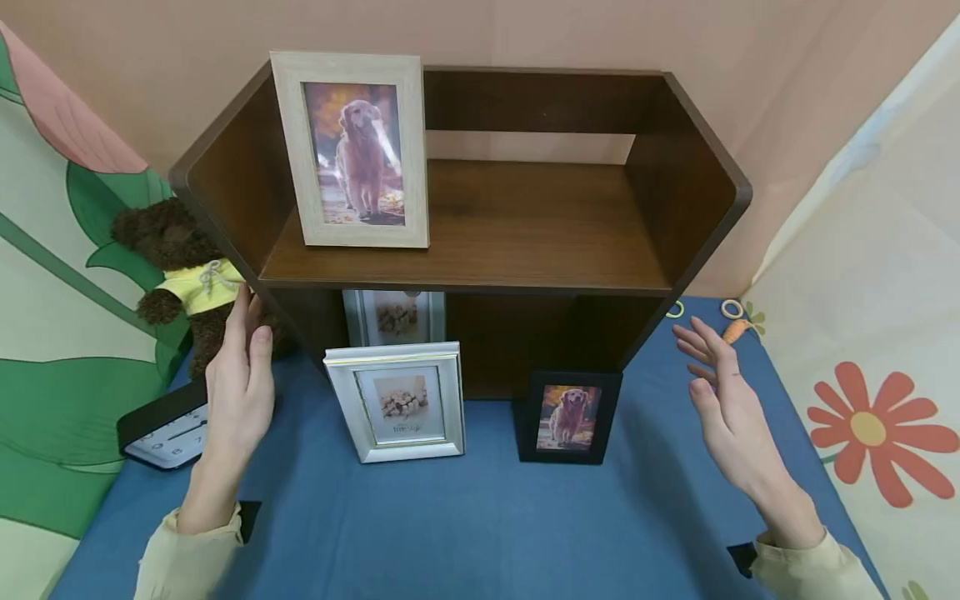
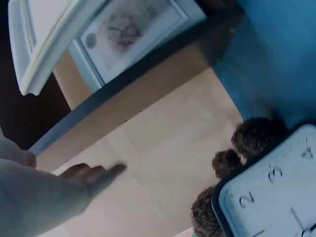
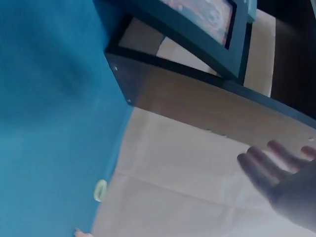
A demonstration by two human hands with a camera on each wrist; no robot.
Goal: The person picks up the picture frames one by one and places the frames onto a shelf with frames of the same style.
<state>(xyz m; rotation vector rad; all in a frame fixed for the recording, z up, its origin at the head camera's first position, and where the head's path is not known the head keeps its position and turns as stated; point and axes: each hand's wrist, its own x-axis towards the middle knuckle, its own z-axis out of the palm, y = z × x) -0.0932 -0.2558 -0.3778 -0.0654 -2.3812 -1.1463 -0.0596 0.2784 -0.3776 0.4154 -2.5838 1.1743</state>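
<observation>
A dark brown two-tier shelf [image 1: 540, 225] stands between my hands. My left hand [image 1: 238, 383] is by its left side, fingers straight, holding nothing; whether the fingertips touch the panel I cannot tell. Off its right side my right hand [image 1: 723, 408] is raised with fingers spread and nothing in it. A cream picture frame [image 1: 416, 150] with a dog photo stands on the upper tier at the left. In front of the lower tier are a silver-white frame [image 1: 405, 408] and a small black frame [image 1: 567, 417]. Another pale frame [image 1: 397, 321] stands inside, partly hidden.
Left of the shelf sits a brown teddy bear [image 1: 202, 283] in a yellow shirt, with a black-rimmed square clock [image 2: 271, 187] before it. Small rings [image 1: 731, 309] and a little carrot [image 1: 737, 330] lie at the right back of the blue cloth [image 1: 510, 525].
</observation>
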